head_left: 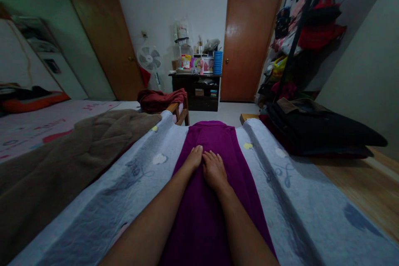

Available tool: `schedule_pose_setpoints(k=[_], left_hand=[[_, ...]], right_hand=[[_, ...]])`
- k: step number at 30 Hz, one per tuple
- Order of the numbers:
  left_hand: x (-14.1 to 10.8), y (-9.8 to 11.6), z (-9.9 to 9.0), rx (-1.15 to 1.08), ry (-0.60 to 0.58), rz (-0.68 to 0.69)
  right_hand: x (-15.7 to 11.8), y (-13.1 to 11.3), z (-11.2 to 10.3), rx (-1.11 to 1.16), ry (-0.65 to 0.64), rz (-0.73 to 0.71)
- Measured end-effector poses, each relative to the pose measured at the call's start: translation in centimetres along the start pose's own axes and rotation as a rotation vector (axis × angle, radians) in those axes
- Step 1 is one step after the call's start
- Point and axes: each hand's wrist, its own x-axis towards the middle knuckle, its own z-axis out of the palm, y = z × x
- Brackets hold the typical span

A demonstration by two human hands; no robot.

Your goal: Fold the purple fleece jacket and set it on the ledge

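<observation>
A long purple garment (pixel 204 216) lies lengthwise on the light blue patterned bedding, its far end near the bed's edge. Its exact kind is not clear from here. On the upper part of it rests my left hand (pixel 195 156), turned so that its thumb side shows and some fingers are partly hidden. Close beside it, almost touching, my right hand (pixel 214 169) lies palm down with its fingers stretched over the cloth. Neither hand shows anything held.
Left of the bedding (pixel 140 178) lies a brown fleecy cloth (pixel 93 141). Dark folded clothes (pixel 321 129) are stacked at the right on a wooden surface (pixel 352 178). Beyond stand a reddish cloth (pixel 160 100) on a wooden frame, a white fan (pixel 150 59) and a dark cabinet (pixel 195 91).
</observation>
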Motion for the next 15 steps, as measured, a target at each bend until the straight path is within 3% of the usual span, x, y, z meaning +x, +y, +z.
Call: schedule_pose_setpoints(k=[7,15], left_hand=[[1.7,-1.0,-0.6,0.340,-0.340,-0.007],[4.2,-1.3,-0.6,0.608,-0.437,0.017]], right_hand=[[0.0,0.0,0.0,-0.004,0.000,0.001],[-0.2,-0.4,-0.5,-0.008,-0.008,0.011]])
